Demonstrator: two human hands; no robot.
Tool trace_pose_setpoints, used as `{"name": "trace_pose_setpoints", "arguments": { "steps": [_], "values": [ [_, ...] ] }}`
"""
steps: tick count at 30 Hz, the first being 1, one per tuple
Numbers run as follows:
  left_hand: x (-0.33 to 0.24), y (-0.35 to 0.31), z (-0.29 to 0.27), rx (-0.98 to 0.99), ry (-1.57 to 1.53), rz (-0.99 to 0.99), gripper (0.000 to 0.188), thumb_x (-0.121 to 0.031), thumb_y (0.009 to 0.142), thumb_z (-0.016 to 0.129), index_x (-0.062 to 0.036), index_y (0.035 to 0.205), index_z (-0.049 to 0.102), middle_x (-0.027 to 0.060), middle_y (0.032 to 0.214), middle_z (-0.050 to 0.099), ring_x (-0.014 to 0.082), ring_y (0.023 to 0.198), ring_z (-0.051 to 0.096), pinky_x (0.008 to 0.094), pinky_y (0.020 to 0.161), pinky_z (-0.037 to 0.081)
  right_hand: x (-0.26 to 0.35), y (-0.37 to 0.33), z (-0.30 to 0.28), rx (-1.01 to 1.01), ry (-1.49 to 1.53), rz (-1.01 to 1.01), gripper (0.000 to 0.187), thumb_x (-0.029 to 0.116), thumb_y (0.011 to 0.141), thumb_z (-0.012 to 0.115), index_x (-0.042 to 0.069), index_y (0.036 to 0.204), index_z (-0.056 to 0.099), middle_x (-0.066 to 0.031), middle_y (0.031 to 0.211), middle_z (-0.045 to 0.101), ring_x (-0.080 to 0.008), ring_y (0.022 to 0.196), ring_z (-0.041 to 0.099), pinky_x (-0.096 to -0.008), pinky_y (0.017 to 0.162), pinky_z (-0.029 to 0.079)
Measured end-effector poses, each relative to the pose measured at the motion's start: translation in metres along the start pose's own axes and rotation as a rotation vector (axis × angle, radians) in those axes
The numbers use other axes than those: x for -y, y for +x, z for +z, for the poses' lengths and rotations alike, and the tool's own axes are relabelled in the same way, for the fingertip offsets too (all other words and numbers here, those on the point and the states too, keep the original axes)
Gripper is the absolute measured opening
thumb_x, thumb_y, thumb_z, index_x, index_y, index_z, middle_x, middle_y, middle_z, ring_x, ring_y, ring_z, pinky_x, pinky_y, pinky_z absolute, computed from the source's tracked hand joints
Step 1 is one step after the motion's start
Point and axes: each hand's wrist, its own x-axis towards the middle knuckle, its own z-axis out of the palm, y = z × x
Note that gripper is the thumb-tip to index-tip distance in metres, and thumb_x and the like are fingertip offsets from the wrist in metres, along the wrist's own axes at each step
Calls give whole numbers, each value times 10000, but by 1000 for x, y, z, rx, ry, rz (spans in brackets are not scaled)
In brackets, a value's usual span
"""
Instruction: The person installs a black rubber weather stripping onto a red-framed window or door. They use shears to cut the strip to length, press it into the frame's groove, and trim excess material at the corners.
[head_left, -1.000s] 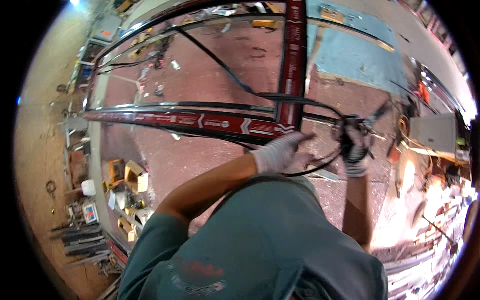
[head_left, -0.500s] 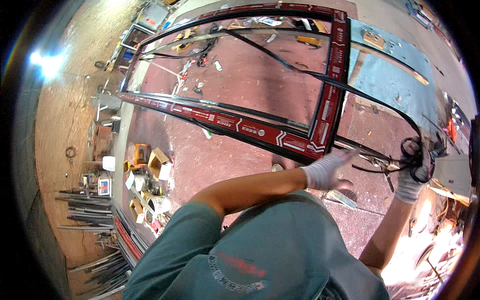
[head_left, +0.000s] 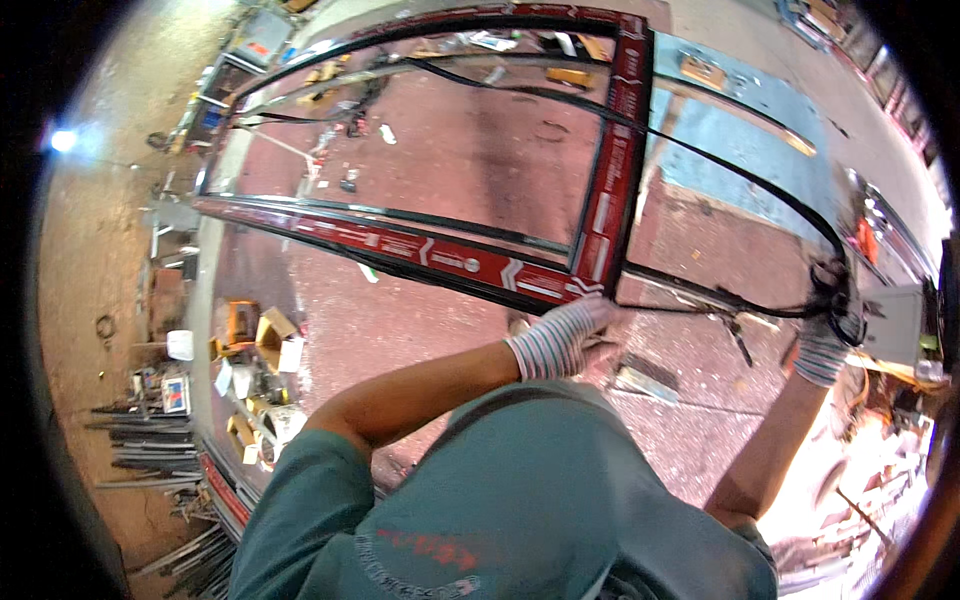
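A large window frame [head_left: 441, 262] lies before me, covered in dark red printed film with black edges. My left hand [head_left: 566, 338], in a white striped glove, is at its near right corner. The fingers are closed around the end of a thin black rubber strip [head_left: 672, 308]. From there the strip runs right to my right hand [head_left: 826, 345], also gloved, which grips a looped bundle of the same strip. Another length arcs from that bundle over the frame's right side and across its opening. The left fingertips are partly hidden against the corner.
A light blue board [head_left: 735, 150] lies beyond the frame on the right, with a wooden block [head_left: 703, 71] on it. Cardboard boxes [head_left: 278, 340] and a white bucket [head_left: 285, 423] stand at the left. Stacked dark bars [head_left: 155, 435] lie farther left. A grey box [head_left: 892, 322] is beyond my right hand.
My left hand, spread and blurred before, has come to the frame's corner and closed on the strip's end. The strip between both hands is straighter. The view has shifted slightly.
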Motion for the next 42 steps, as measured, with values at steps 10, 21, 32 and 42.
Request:
{"name": "trace_pose_setpoints", "arguments": {
  "steps": [10,21,32,42],
  "values": [
    [-9,59,57,351,-26,-108,754,-414,896,747,23,1418,424,256,1277,600,414,1192,576,515,1041,456,42,-22,42,-112,-274,-72,323,151,1069,451,-97,1185,623,-186,1147,703,-278,1045,692,-434,1065,533],
    [20,26,80,411,-284,14,436,-389,988,644,-72,1286,649,169,1154,714,325,1056,693,398,959,529,34,-47,34,-274,-577,-176,325,134,1060,505,-106,1273,557,-160,1149,685,-204,1013,684,-334,1013,558],
    [3,-25,-18,519,-196,-159,371,-387,979,610,-78,1162,700,210,988,729,383,923,706,445,830,543,54,-18,-245,-257,-513,85,318,229,1027,558,13,1249,631,-79,1059,709,-195,930,676,-347,870,579],
    [-17,60,-6,562,-146,-60,422,-412,991,573,-45,1169,684,192,911,735,321,838,719,407,804,554,-94,-130,-78,-574,-527,196,161,111,862,763,51,995,695,-26,893,690,-158,730,634,-295,600,521]
  ]
}}
